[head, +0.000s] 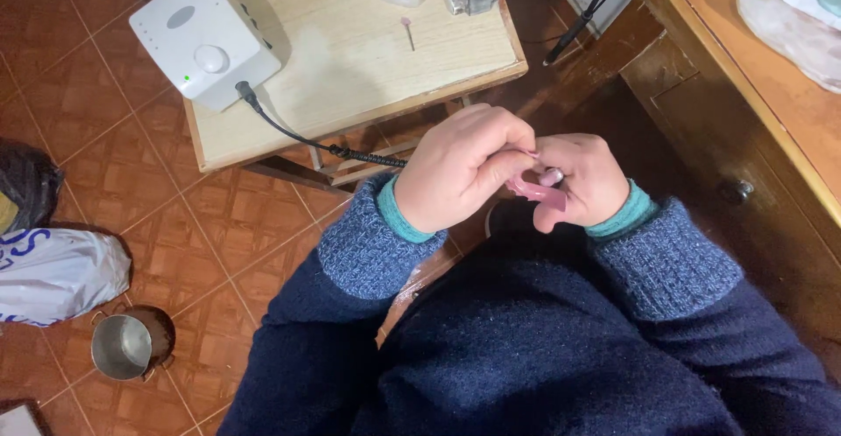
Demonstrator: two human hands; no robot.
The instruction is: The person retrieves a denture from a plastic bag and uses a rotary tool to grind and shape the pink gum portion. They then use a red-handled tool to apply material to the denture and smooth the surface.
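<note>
My left hand (460,173) and my right hand (583,177) meet close in front of my chest, both closed around a small pink piece (536,190) that shows only between the fingers. Its full shape is hidden by the fingers. Both arms wear blue knitted sleeves with teal cuffs. A black coiled cable (324,142) runs from a white control box (203,35) on the small wooden table (368,77) toward my left hand; its end is hidden behind that hand.
A thin pink-tipped bit (408,31) lies on the table. A wooden cabinet (745,94) stands at the right. On the tiled floor at the left sit a metal cup (127,345) and a white plastic bag (57,271).
</note>
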